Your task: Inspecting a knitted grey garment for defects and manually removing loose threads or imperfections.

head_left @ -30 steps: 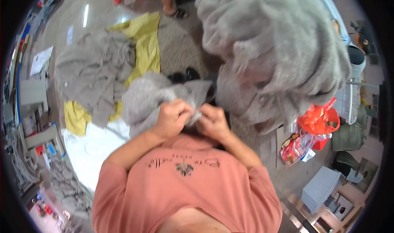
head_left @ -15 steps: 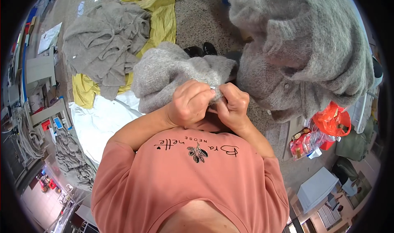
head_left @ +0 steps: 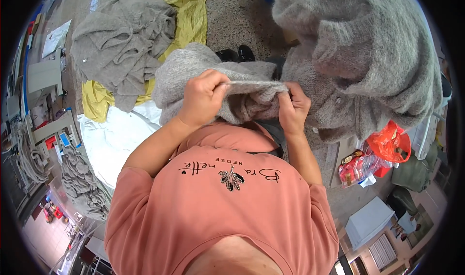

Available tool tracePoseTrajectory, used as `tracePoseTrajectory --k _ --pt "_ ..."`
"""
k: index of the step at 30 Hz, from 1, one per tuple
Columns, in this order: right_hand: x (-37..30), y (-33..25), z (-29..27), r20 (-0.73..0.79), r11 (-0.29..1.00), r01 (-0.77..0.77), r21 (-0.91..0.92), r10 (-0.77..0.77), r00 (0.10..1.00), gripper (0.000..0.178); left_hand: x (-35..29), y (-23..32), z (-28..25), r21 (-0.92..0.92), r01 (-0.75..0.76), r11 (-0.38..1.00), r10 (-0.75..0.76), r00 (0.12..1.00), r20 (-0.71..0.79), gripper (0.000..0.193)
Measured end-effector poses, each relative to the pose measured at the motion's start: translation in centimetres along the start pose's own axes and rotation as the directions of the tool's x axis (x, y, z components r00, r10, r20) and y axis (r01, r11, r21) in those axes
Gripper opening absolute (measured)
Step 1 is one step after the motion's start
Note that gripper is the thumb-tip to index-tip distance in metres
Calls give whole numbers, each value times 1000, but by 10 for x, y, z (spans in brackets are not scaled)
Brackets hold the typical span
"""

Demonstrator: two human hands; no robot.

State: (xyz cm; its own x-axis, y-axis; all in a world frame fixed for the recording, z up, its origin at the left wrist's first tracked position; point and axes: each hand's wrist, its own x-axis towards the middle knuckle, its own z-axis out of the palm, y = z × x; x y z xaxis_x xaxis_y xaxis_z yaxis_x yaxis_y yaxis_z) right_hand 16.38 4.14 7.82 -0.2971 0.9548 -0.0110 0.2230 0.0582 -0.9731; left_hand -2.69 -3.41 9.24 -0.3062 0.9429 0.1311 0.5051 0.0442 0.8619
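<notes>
A grey knit garment (head_left: 242, 76) lies bunched at the centre of the frame, just beyond the person's salmon T-shirt (head_left: 218, 202). Its stretched edge (head_left: 256, 83) runs nearly level from left to right, and that is the long axis I can make out; the rest is too crumpled to read. Each grip is clenched: the left hand (head_left: 203, 98) pinches one end of that edge, the right hand (head_left: 294, 108) the other. Half a second ago the hands were almost together; now they stand apart with the edge taut between them. Around them is speckled floor (head_left: 237, 23), with a grey knit pile (head_left: 123, 38) on a yellow sheet (head_left: 191, 18) at upper left, a fuzzy grey heap (head_left: 373, 57) at upper right and a red plastic bag (head_left: 390, 142) below it.
</notes>
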Motion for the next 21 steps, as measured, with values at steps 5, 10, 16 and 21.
tracePoseTrajectory --k 5,10,16,21 --pt "8 -9 -6 336 857 378 -351 -262 905 33 2 2 1 -463 430 775 -355 902 244 5" --pt "5 -34 8 455 928 371 -44 -312 834 33 2 25 5 -223 55 973 10 960 280 6" --pt "0 -16 19 488 941 -164 296 -2 873 5 6 24 -2 -279 196 940 -90 933 349 6" --pt "-3 -18 25 355 974 199 113 -226 907 4 0 13 12 -340 406 848 -234 864 447 5"
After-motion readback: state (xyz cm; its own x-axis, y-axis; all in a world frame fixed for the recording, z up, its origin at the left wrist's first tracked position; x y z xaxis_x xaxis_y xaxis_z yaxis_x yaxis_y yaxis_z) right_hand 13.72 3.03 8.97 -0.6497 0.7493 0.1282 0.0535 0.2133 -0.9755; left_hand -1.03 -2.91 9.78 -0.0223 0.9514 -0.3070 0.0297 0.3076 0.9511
